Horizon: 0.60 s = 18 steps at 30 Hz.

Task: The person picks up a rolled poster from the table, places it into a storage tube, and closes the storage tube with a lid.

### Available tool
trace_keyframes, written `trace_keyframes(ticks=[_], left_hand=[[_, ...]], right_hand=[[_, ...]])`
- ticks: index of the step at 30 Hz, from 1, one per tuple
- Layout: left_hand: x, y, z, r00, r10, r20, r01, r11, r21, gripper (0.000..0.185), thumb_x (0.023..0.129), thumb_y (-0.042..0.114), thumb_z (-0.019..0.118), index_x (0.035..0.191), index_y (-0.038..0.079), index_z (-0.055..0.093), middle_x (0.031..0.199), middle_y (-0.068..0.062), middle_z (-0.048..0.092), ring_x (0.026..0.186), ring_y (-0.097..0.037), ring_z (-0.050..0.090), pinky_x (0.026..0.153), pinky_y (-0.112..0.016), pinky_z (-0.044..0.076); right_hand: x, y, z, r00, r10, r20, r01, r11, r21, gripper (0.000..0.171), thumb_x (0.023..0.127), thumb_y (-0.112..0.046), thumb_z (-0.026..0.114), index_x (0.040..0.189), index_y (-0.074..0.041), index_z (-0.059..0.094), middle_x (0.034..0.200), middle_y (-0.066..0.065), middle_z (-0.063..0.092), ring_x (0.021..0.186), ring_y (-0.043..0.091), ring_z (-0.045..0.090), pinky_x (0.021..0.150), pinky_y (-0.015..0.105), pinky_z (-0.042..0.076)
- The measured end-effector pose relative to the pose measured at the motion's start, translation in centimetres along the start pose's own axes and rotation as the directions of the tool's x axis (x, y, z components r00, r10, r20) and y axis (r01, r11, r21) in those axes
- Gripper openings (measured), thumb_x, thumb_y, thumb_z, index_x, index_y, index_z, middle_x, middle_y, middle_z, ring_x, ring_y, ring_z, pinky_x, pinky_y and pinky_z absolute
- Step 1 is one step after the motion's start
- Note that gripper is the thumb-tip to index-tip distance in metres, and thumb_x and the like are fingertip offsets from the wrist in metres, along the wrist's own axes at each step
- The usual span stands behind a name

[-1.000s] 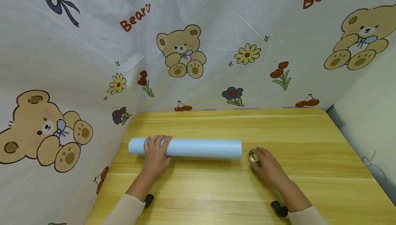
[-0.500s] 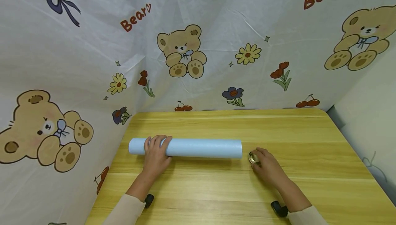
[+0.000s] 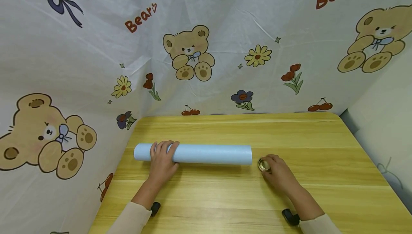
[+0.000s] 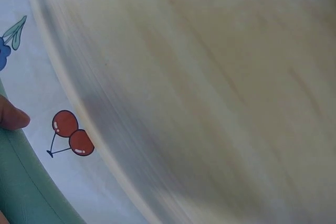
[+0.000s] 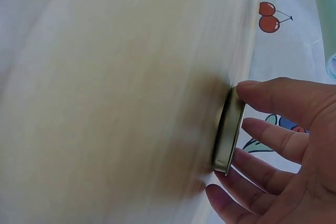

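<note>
A long light blue tube (image 3: 212,154) lies crosswise over the wooden table in the head view. My left hand (image 3: 162,162) grips it near its left end, fingers over the top and thumb on the near side. In the left wrist view only a thumb tip (image 4: 14,116) and a strip of the tube (image 4: 23,182) show at the left edge. Just off the tube's right end, my right hand (image 3: 279,171) holds a round gold metal lid (image 3: 264,164), its hollow side turned toward the tube. The right wrist view has the lid (image 5: 229,132) edge-on between thumb and fingers.
The light wood table (image 3: 209,198) runs back to a white cloth (image 3: 219,94) printed with bears, flowers and cherries. Cloth also hangs along the left side. Black wrist devices (image 3: 290,217) sit by both sleeves. A pale wall (image 3: 386,119) stands at the right.
My right hand's fingers have shifted slightly on the lid, which has turned a little. The tube and my left hand stay where they were.
</note>
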<state>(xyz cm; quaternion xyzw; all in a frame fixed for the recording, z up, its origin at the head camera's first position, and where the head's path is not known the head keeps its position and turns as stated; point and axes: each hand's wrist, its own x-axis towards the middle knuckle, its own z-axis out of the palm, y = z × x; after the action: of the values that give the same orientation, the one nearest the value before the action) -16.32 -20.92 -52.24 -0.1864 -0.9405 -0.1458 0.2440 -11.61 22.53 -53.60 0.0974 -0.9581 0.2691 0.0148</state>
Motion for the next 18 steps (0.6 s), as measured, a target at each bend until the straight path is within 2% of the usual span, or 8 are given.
trace_keyframes(ticks=[8, 15, 18], left_hand=[[0.06, 0.11, -0.04, 1.000, -0.005, 0.007, 0.005, 1.000, 0.007, 0.083, 0.058, 0.005, 0.094, 0.133, 0.016, 0.060, 0.126, -0.010, 0.060, 0.122, -0.036, 0.052, 0.114, -0.064, 0.024], [0.10, 0.26, -0.08, 1.000, -0.014, 0.023, 0.014, 1.000, 0.014, 0.079, 0.061, 0.005, 0.091, 0.133, 0.016, 0.060, 0.126, -0.010, 0.060, 0.122, -0.035, 0.052, 0.115, -0.062, 0.023], [0.12, 0.29, -0.08, 1.000, -0.012, 0.024, 0.012, 1.000, 0.013, 0.079, 0.061, 0.005, 0.091, 0.133, 0.016, 0.060, 0.126, -0.010, 0.060, 0.122, -0.035, 0.052, 0.115, -0.062, 0.023]], right_hand=[[-0.06, 0.09, -0.29, 0.997, 0.057, 0.052, -0.064, 0.988, 0.139, 0.050, 0.091, -0.012, 0.071, 0.138, -0.001, 0.057, 0.139, 0.027, 0.052, 0.128, 0.049, 0.051, 0.097, 0.062, 0.050], [-0.12, 0.06, -0.61, 0.999, 0.042, 0.034, -0.048, 0.981, 0.190, 0.054, 0.095, -0.017, 0.069, 0.144, -0.001, 0.051, 0.144, 0.027, 0.049, 0.132, 0.048, 0.049, 0.102, 0.065, 0.045], [-0.17, -0.02, -0.75, 1.000, 0.027, 0.014, -0.030, 0.972, 0.233, 0.054, 0.097, -0.017, 0.067, 0.145, 0.000, 0.049, 0.144, 0.028, 0.047, 0.130, 0.048, 0.050, 0.101, 0.064, 0.047]])
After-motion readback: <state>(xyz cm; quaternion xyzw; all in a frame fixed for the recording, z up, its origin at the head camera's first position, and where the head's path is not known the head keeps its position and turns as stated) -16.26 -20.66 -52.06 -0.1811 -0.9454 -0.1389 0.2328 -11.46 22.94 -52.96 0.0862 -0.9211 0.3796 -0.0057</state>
